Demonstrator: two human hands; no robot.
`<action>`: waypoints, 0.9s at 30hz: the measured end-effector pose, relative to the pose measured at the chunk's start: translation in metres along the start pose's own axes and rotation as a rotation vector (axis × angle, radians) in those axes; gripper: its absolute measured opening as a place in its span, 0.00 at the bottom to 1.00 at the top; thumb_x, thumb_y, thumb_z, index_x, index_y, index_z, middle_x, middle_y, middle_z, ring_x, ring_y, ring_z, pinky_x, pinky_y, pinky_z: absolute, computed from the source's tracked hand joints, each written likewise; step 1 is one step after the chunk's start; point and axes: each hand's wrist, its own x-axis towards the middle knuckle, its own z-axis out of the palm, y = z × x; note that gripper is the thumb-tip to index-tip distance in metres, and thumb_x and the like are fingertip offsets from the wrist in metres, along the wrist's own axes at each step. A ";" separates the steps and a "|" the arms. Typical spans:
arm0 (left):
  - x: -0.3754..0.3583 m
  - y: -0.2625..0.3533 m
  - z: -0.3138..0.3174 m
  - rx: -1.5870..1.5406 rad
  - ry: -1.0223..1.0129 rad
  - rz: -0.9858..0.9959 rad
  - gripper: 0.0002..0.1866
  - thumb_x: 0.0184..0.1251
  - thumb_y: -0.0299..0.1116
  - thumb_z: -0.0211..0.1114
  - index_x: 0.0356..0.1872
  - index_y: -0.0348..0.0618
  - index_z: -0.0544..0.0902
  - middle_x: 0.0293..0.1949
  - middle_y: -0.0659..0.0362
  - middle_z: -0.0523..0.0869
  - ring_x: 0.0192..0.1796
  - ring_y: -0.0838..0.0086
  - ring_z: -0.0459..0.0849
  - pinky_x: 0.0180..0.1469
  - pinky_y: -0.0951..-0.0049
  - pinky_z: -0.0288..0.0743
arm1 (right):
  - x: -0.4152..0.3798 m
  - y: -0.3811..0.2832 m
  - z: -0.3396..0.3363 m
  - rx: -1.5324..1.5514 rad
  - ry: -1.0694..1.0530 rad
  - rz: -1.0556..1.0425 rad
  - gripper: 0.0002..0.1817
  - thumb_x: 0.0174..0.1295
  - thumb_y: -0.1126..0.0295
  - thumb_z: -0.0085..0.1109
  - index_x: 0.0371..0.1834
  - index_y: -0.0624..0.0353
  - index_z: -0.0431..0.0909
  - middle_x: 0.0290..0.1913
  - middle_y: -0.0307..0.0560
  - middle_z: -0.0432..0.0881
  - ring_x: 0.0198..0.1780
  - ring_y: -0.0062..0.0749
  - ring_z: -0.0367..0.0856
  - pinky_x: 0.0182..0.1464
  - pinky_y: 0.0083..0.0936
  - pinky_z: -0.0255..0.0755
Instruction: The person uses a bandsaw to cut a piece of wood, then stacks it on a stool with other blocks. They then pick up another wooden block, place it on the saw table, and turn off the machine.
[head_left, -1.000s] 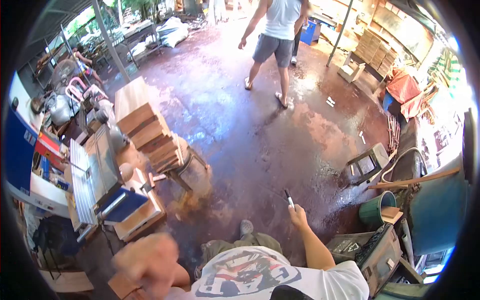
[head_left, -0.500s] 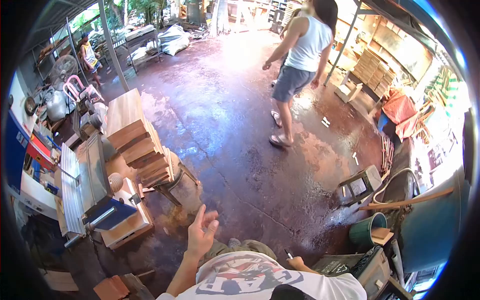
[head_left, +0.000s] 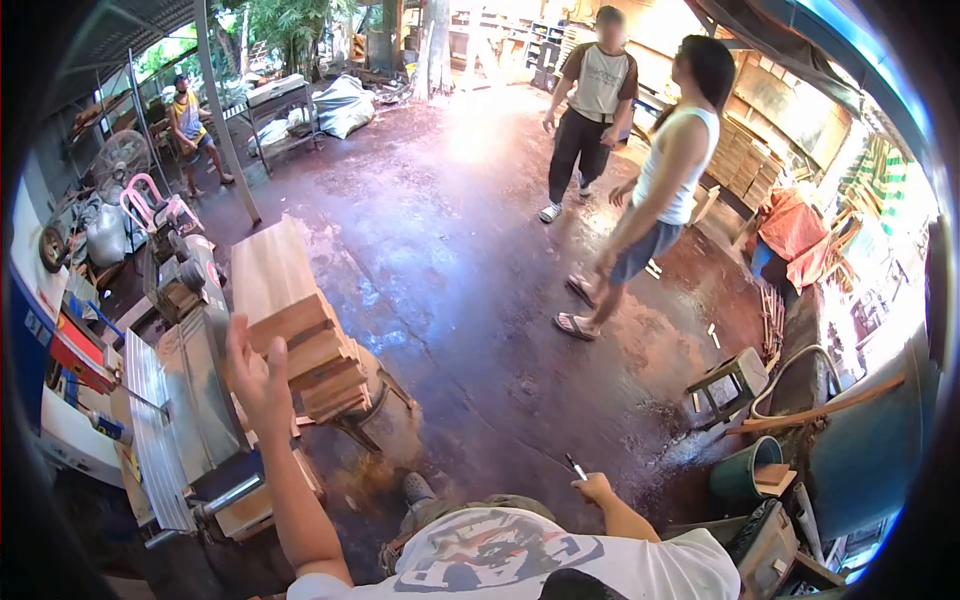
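Note:
My left hand [head_left: 260,380] is raised with its fingers spread and nothing in it. In this view it overlaps the near side of a stack of wooden boards [head_left: 272,268], which rests on a stool [head_left: 375,410]. Low in front of my body, my right hand [head_left: 596,488] is closed around a marker [head_left: 574,464]. The marker is white with a dark end and points up and to the left.
A table saw [head_left: 160,430] stands at left. Two people [head_left: 597,100] [head_left: 665,180] stand ahead on the wet floor, and another person [head_left: 188,125] is at far left. A small stool [head_left: 728,385] and green bucket [head_left: 745,470] lie at right.
My left hand has moved up and left towards the boards. My right hand has risen with the marker. The person in the white tank top has turned and come nearer; another person now shows behind.

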 end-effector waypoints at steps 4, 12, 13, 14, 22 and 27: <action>0.094 -0.074 -0.007 -0.022 -0.015 0.050 0.40 0.66 0.48 0.70 0.69 0.29 0.68 0.67 0.44 0.73 0.71 0.59 0.69 0.74 0.63 0.57 | -0.007 -0.063 0.045 -0.016 -0.008 -0.143 0.18 0.60 0.60 0.67 0.24 0.66 0.81 0.22 0.46 0.82 0.21 0.30 0.80 0.24 0.32 0.74; 0.165 -0.174 0.018 0.625 -0.248 -0.395 0.55 0.59 0.60 0.69 0.76 0.32 0.54 0.76 0.36 0.57 0.78 0.46 0.54 0.79 0.59 0.50 | 0.010 -0.104 0.128 0.076 -0.166 -0.097 0.14 0.66 0.62 0.63 0.37 0.65 0.81 0.30 0.47 0.85 0.25 0.30 0.84 0.24 0.28 0.77; 0.162 -0.177 0.022 0.680 -0.273 -0.371 0.54 0.60 0.59 0.69 0.76 0.33 0.55 0.75 0.36 0.58 0.78 0.45 0.54 0.79 0.57 0.50 | 0.009 -0.105 0.129 0.069 -0.174 -0.086 0.14 0.66 0.61 0.63 0.37 0.65 0.81 0.31 0.47 0.85 0.25 0.30 0.84 0.24 0.28 0.78; 0.157 -0.175 0.023 0.735 -0.302 -0.349 0.53 0.60 0.59 0.68 0.76 0.35 0.55 0.75 0.36 0.58 0.78 0.45 0.54 0.78 0.56 0.50 | 0.010 -0.101 0.131 0.067 -0.161 -0.085 0.15 0.66 0.61 0.63 0.37 0.65 0.81 0.31 0.47 0.85 0.25 0.30 0.84 0.24 0.28 0.78; 0.132 -0.157 0.031 0.962 -0.241 -0.127 0.43 0.62 0.56 0.65 0.72 0.38 0.66 0.73 0.37 0.62 0.75 0.43 0.58 0.76 0.47 0.52 | 0.009 -0.093 0.129 0.083 -0.124 0.000 0.14 0.66 0.62 0.62 0.35 0.65 0.80 0.28 0.48 0.85 0.23 0.32 0.83 0.23 0.30 0.77; 0.132 -0.162 0.030 0.986 -0.239 -0.038 0.41 0.62 0.57 0.65 0.69 0.39 0.70 0.71 0.36 0.66 0.74 0.43 0.60 0.76 0.47 0.53 | 0.002 -0.111 0.129 0.167 -0.033 -0.055 0.16 0.66 0.65 0.62 0.24 0.64 0.73 0.18 0.45 0.77 0.21 0.32 0.81 0.22 0.31 0.77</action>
